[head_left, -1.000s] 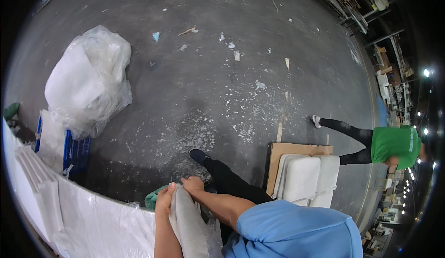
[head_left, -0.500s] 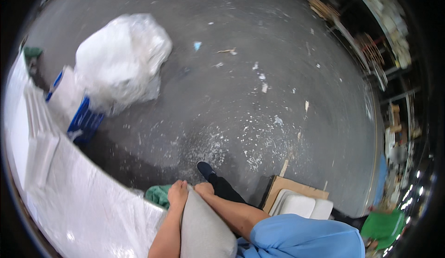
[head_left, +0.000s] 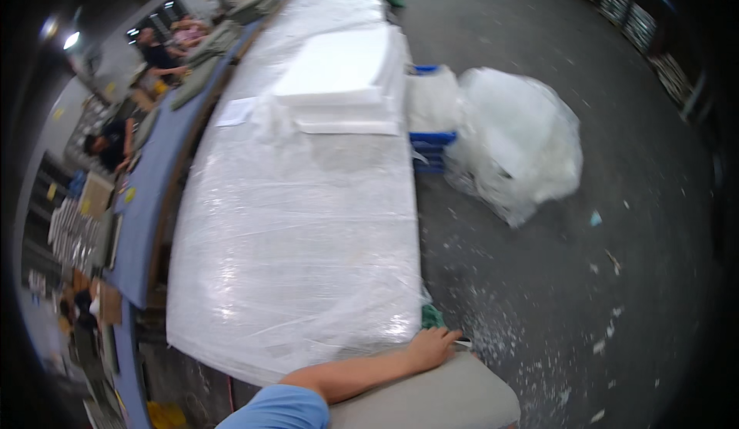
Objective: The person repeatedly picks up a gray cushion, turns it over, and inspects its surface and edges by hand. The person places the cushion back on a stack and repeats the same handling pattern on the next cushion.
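A grey fabric-covered cushion (head_left: 439,400) is in front of me at the lower edge, its near part cut off by the picture. My left hand (head_left: 431,349) is closed at the cushion's far left corner, fingers bent over the edge. Beyond that hand, a bit of green cloth (head_left: 433,317) shows beside the wrapped table end. My right hand is out of the picture. Just past my left forearm lies a long surface covered in clear plastic film (head_left: 300,236), with a stack of white foam sheets (head_left: 339,75) on its farther part.
Right of the wrapped surface stand a blue crate (head_left: 433,140) and a large clear bag of white material (head_left: 523,140). White scraps (head_left: 599,347) litter the grey floor. On the left runs a blue-topped bench (head_left: 150,213), with people (head_left: 158,55) working along its far side.
My view has swung left, bringing the whole wrapped surface and the bench into sight. My right hand, earlier at the cushion's end beside the left, has left the picture.
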The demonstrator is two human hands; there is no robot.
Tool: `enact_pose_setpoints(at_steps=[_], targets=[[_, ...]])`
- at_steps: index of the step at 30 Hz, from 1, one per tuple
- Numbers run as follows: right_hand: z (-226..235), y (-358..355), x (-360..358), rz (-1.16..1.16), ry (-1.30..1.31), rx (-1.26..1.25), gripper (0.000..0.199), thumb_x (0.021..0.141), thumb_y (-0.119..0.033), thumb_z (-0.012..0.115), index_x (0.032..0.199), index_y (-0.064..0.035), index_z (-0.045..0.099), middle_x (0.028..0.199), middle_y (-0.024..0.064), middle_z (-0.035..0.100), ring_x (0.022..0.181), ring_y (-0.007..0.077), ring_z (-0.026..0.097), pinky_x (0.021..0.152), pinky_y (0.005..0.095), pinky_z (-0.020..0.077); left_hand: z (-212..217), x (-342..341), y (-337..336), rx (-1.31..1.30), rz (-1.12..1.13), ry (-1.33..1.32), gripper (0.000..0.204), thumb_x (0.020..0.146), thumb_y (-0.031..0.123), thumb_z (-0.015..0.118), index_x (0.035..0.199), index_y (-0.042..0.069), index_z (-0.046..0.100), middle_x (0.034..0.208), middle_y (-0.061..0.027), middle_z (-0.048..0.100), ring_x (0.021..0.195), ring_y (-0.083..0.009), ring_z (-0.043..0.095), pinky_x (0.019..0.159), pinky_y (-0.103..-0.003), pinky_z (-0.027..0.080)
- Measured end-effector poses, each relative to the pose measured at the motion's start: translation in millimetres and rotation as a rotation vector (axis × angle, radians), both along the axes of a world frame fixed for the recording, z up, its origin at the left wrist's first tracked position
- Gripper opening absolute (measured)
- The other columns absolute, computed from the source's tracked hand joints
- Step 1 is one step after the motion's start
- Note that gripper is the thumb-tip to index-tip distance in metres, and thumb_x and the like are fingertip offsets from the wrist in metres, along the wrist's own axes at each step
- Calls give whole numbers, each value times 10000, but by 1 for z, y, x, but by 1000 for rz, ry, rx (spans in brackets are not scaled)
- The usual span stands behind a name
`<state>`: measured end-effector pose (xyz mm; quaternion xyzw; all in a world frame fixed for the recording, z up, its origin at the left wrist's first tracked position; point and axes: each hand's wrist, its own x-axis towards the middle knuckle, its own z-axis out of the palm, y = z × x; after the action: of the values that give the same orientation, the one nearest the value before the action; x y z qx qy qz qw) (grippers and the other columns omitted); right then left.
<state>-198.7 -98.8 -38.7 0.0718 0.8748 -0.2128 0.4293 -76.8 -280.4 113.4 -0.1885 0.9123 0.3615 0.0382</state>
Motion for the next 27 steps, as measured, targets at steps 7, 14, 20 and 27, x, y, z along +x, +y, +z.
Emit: enact_pose_setpoints(at_steps=[7, 14, 20, 27], targets=[[47, -12, -57, -194, -227, -470, 349, 1043, -339, 579, 1155, -23, 681, 1010, 108, 726, 893, 249, 712, 824, 364, 594, 109, 268, -43, 561, 97, -699, 678, 1040, 619, 509, 1544, 166, 524, 1554, -185, 509, 1413, -367, 489, 1185, -455, 383], [143, -74, -69, 159, -687, -549, 496, 1056, -455, 561, 1313, -35, 619, 1239, 148, 658, 1137, 269, 622, 1003, 411, 500, 138, 322, 60, 1569, 1392, 81, 589, 1037, 455, 587, 1511, 110, 544, 1486, -174, 573, 1284, -334, 618, 1102, -444, 493], [208, -130, -68, 534, -965, -470, 636, 1055, -563, 536, 1411, -38, 589, 1432, 183, 605, 1339, 312, 555, 1141, 467, 435, 149, 322, 135, 1707, 1612, 742, 409, 1049, 193, 532, 1407, 9, 598, 1378, -167, 649, 1208, -288, 674, 1043, -435, 548], [213, -220, -66, 748, -1071, -402, 637, 1064, -550, 527, 1400, -11, 580, 1356, 177, 648, 1284, 318, 588, 1103, 470, 472, 153, 263, 211, 1417, 1930, 1120, 373, 1045, 254, 531, 1295, 21, 680, 1231, -114, 730, 1114, -227, 703, 981, -404, 560]])
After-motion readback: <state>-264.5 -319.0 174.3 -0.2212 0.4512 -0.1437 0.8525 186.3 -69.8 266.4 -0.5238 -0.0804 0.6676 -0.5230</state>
